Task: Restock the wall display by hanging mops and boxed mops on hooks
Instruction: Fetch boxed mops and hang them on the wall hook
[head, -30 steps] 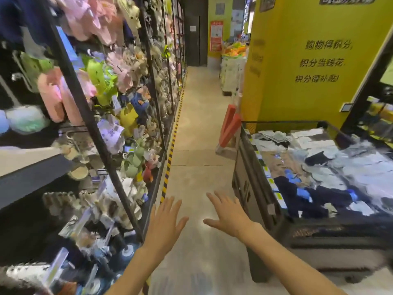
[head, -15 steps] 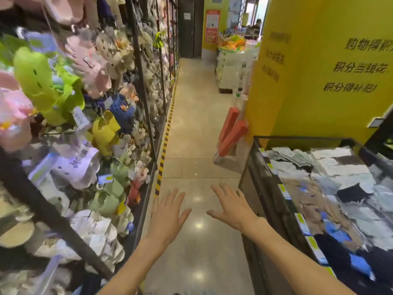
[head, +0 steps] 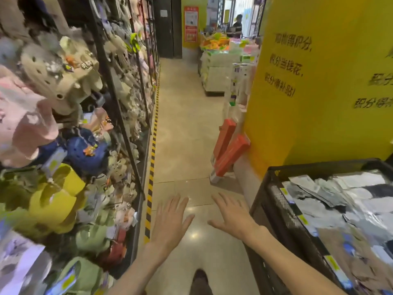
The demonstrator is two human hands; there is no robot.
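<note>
Two long red boxes (head: 228, 150) lean against the base of the yellow pillar (head: 319, 86) on the right side of the aisle, ahead of me. My left hand (head: 170, 222) and my right hand (head: 231, 218) are held out in front over the floor, palms down, fingers spread, holding nothing. Both hands are well short of the red boxes. No mop out of a box is in view.
A black wall rack (head: 119, 116) packed with hanging clogs and slippers runs along the left. A black wire bin (head: 276, 201) of packaged goods stands at right. Yellow-black tape (head: 152, 167) edges the tiled aisle. White stacked displays (head: 214, 77) and a person (head: 237, 24) are far ahead.
I have moved forward along the aisle: the red boxes and pillar are nearer and the wire bin has slid to the lower right. Both hands stay open and spread.
</note>
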